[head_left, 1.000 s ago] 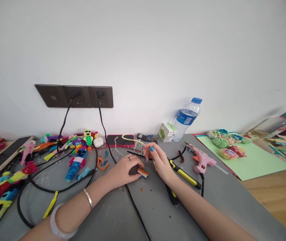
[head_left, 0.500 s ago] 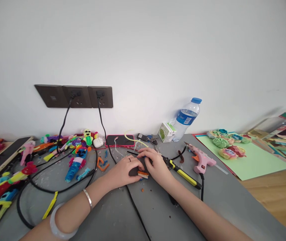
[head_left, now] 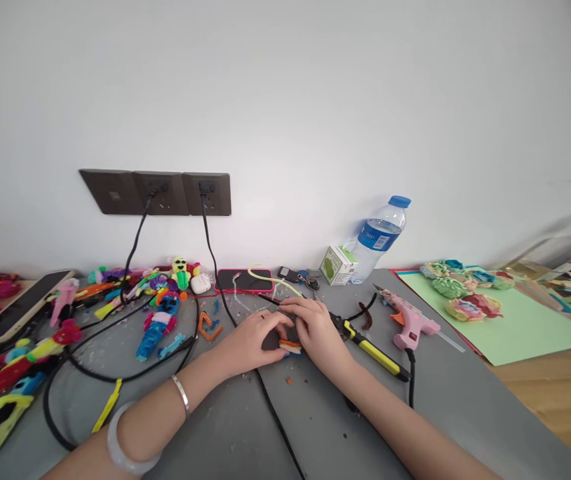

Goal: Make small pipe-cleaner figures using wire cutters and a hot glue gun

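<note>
My left hand (head_left: 255, 341) and my right hand (head_left: 319, 333) meet low over the grey table, fingers curled toward each other. Between them is a small orange and white fuzzy piece (head_left: 290, 346) with a bit of blue beneath, gripped by the left thumb and the right fingers. A dark grey patch shows between the fingers; what it is cannot be made out. Just beyond the right wrist lie yellow and black pliers (head_left: 375, 353). Farther right rests a pink glue gun (head_left: 410, 325). Left of my left hand is a bent orange pipe cleaner (head_left: 209, 332).
Black cables (head_left: 270, 400) cross the table from wall sockets (head_left: 205, 193). Colourful pipe-cleaner figures (head_left: 158, 327) crowd the left side near a phone (head_left: 20, 307). Along the wall stand a small box (head_left: 338, 265) and a water bottle (head_left: 378, 237). Green paper (head_left: 515, 333) with crumpled paper flowers lies right.
The whole view has shifted slightly, with things appearing a little farther right. Both hands stay together around the small fuzzy piece, with hardly any change of grip.
</note>
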### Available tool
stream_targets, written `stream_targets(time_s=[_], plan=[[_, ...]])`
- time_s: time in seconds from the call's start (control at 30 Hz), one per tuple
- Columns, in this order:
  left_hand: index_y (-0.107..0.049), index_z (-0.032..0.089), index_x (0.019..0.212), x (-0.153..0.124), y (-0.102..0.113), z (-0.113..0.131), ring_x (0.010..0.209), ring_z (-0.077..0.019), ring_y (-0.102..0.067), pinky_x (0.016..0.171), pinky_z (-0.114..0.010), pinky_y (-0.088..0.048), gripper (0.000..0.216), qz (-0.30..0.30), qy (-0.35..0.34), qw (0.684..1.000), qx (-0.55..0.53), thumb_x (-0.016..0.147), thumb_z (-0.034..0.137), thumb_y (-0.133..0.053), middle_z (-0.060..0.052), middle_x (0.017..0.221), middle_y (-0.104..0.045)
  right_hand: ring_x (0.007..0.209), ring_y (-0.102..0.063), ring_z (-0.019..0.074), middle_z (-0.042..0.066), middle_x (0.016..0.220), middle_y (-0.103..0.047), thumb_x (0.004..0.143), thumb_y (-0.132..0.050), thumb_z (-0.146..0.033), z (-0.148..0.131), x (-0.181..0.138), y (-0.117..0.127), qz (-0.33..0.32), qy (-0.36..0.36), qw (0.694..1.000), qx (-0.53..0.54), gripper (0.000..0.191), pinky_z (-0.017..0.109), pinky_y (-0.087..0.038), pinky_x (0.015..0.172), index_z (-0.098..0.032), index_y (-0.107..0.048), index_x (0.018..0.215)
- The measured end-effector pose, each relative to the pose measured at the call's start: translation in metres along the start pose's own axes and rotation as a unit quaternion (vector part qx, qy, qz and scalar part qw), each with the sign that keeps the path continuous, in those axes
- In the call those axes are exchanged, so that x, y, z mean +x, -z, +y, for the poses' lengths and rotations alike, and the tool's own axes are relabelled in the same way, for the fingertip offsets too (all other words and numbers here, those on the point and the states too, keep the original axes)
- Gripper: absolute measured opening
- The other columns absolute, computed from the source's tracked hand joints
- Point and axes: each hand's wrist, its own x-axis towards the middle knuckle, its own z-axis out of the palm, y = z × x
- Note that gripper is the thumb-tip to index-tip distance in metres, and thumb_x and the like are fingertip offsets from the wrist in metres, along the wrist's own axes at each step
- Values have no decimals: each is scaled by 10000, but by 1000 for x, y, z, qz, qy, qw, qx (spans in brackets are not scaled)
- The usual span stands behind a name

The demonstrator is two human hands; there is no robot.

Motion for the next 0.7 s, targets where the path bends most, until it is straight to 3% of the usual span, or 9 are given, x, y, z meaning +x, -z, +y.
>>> stream_targets(time_s=[0.17,0.3,0.47,0.7], plan=[[-545,237,1080,0,0,2,996,-219,-600,890,-352,-474,302,8,2,1000,1,800,155,-619,-29,973,-648,1041,-640,229,85,1124,-689,845,-360,-31,-1,3,1,31,8,996,84,417,397,-468,869,-208,-700,1007],[-532,235,1082,-1,-2,-1,995,-215,-604,891,-352,-478,316,18,0,1000,0,792,149,-624,-35,1015,-646,1001,-635,224,79,1072,-680,877,-393,-66,-3,3,1,12,9,994,112,338,379,-481,857,-215,-684,964],[-539,236,1079,-2,-3,-3,1020,-213,-594,894,-344,-479,304,18,4,1000,-4,799,144,-614,-40,1034,-642,961,-601,242,72,1017,-673,808,-444,-14,-3,2,-1,-4,-2,998,63,348,397,-454,848,-218,-640,1011],[-549,232,1078,-2,-3,-2,1042,-211,-588,915,-341,-474,289,13,5,1000,-1,807,161,-621,-36,1030,-648,902,-599,240,59,938,-680,814,-454,-3,-6,2,0,-61,-12,998,12,267,395,-383,817,-208,-625,819]])
